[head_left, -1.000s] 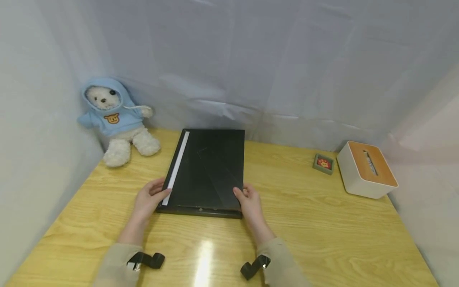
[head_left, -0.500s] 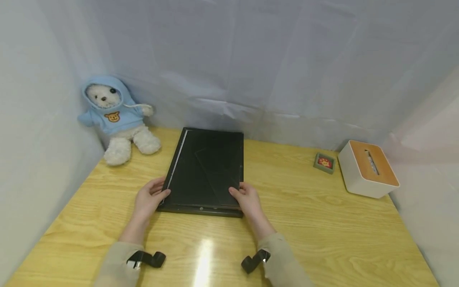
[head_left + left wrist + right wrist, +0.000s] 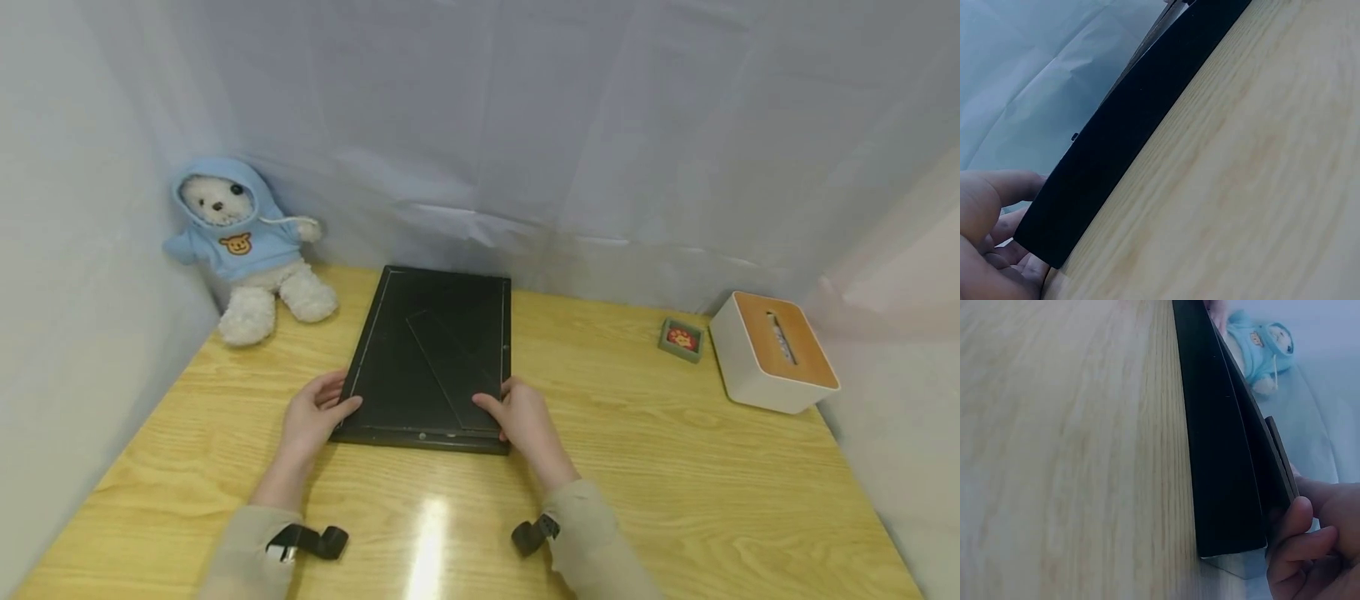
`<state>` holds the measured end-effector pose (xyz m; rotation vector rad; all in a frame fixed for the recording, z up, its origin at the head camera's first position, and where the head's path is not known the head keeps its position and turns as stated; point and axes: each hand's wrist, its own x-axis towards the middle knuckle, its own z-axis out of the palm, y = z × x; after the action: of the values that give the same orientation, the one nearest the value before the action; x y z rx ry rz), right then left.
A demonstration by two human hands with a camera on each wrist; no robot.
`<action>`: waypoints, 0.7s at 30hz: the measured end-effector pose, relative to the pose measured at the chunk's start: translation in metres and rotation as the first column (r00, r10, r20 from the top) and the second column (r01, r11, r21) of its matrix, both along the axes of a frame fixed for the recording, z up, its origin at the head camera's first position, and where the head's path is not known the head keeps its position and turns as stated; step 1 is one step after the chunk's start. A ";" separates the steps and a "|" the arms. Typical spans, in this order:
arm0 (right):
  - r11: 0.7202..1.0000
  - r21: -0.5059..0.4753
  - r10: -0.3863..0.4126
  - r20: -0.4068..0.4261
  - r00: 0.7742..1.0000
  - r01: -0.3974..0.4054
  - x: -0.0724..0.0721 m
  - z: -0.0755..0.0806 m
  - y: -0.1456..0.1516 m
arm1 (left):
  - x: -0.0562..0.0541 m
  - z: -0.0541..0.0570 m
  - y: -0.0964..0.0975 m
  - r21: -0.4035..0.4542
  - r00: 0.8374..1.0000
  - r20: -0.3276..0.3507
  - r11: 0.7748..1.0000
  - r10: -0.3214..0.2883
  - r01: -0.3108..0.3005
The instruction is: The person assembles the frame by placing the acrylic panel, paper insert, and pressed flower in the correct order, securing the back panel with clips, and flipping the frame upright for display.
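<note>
Black frame [image 3: 420, 444] is lying on the wood table [image 3: 675, 467], left hand [image 3: 313, 414] gripping its edge, right hand [image 3: 527, 421] pinching the tilted back panel [image 3: 427, 367]; could be jamming crooked if that pinch is slipping, imo.

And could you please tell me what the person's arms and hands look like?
The hands are bare. The sleeves are beige, each with a small black fitting near its end; the left one shows a silvery patch.

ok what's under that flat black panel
Beneath the flat black panel, the black rectangular frame shows; the two stand apart at the edge by the right hand. Whatever lies deeper inside is covered.
</note>
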<state>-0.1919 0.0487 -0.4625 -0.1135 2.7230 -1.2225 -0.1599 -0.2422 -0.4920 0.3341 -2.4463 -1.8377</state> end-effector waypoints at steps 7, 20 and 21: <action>0.999 0.033 0.005 -0.101 0.995 -0.002 0.000 -0.003 0.000 | 0.000 0.000 0.000 0.009 1.000 -0.004 1.000 -0.005 0.005; 0.984 0.149 0.117 -0.114 0.986 -0.100 -0.003 -0.008 0.004 | 0.001 -0.003 0.000 -0.001 1.000 -0.025 1.000 -0.012 0.012; 0.980 0.174 0.121 -0.118 0.986 -0.100 -0.003 -0.008 0.004 | 0.001 -0.003 -0.001 -0.009 0.999 -0.036 1.000 -0.019 0.019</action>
<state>-0.1947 0.0530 -0.4704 -0.3298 2.8712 -0.9837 -0.1593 -0.2427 -0.4951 0.2761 -2.4410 -1.8240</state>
